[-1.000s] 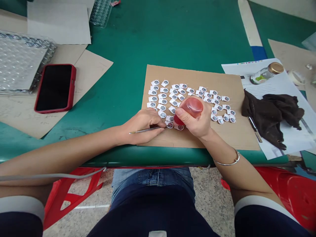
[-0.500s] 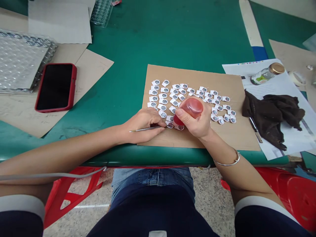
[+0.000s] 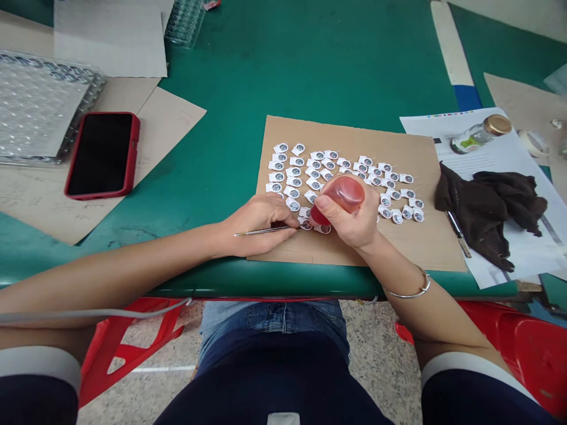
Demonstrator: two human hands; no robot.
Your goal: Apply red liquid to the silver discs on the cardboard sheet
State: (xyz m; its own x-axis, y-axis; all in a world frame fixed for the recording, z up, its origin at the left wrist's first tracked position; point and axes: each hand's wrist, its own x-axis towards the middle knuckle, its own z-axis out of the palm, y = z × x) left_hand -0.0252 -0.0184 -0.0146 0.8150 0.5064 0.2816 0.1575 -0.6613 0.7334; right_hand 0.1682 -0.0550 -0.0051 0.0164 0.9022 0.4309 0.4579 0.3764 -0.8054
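My left hand [image 3: 261, 224] rests at the front left of a brown cardboard sheet [image 3: 411, 248], its fingers closed round a thin metal tool [image 3: 254, 232]. Wrapped in my right hand [image 3: 365, 221] is a red squeeze bottle [image 3: 343, 195], tilted with its lower end toward the cardboard, close to my left fingertips. Several small white pieces with dark round prints [image 3: 277, 166] lie in uneven rows on the sheet. The bottle's tip is hidden, and my right hand covers some of the pieces.
At left are a red-cased phone [image 3: 104, 153], papers and a clear bubbled tray [image 3: 39, 106]. To the right, a dark cloth [image 3: 487, 206], a slim pen-like tool [image 3: 458, 234] and a glass jar [image 3: 481, 134] lie on or beside white paper [image 3: 522, 177].
Both hands keep their holds and have barely moved. The view has shifted very slightly, so the things on the table appear a little farther right.
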